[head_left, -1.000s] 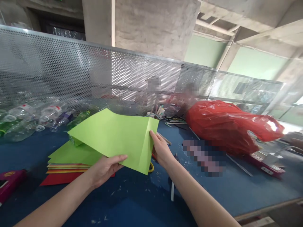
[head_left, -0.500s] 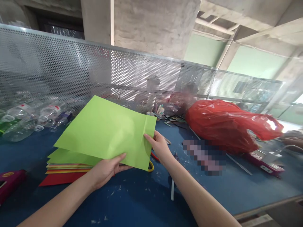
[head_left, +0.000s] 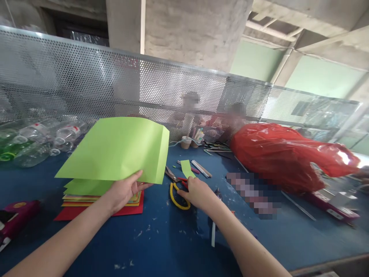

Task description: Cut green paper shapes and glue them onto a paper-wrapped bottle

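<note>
My left hand [head_left: 124, 193] pinches the lower edge of a light green paper sheet [head_left: 115, 148] between thumb and fingers. A crease runs near the sheet's right edge, and the sheet hangs over a stack of coloured paper [head_left: 99, 211] in green, yellow and red. My right hand [head_left: 198, 192] is curled at the handles of a pair of scissors [head_left: 179, 204], thumb against the yellow loop; its other fingertips are partly hidden. The scissors lie on the table with their blades pointing away. Just beyond the right hand is a small green paper strip [head_left: 186, 168].
Clear plastic bottles [head_left: 34, 144] lie at the left, near a purple box [head_left: 20, 215]. White sticks [head_left: 200, 168] and small cups [head_left: 186, 143] stand toward the back. A large red plastic bag [head_left: 288, 157] fills the right, before a perforated metal screen [head_left: 115, 84].
My right hand has let go of the green sheet's right edge and moved down to the scissors. The sheet, still in my left hand, has shifted left, revealing the scissors and green strip.
</note>
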A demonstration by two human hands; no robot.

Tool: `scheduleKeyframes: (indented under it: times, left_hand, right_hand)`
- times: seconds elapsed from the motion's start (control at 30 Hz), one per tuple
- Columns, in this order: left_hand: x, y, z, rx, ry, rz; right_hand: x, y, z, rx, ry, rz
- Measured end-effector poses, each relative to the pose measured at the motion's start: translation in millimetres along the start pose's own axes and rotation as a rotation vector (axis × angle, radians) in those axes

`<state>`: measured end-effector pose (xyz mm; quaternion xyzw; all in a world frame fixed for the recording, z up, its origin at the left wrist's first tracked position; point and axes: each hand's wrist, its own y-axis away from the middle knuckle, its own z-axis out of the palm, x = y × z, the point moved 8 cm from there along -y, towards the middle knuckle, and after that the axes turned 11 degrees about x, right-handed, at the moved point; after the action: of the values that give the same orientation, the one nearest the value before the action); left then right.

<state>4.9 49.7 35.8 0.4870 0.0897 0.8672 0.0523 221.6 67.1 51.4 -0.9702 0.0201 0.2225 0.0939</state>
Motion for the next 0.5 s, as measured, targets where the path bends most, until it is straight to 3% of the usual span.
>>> scheduleKeyframes:
  times: [0.3,0.4,0.5]
  left_hand:
    - [13.5,-4.4,-3.9,0.016,0.099,0.074]
    - [20.3,-3.6,-4.0,0.018,0.138,0.089]
    - [30.2,-1.1,-5.5,0.045,0.188,0.111]
  right_hand:
    - [6.4,-5.5,0.1,-0.059,-0.104,0.042]
    - [2.1,-6.2,-6.5,-0.083,-0.264,0.057]
    - [-15.1,5.2,-5.6,-0.149,-0.618,0.04]
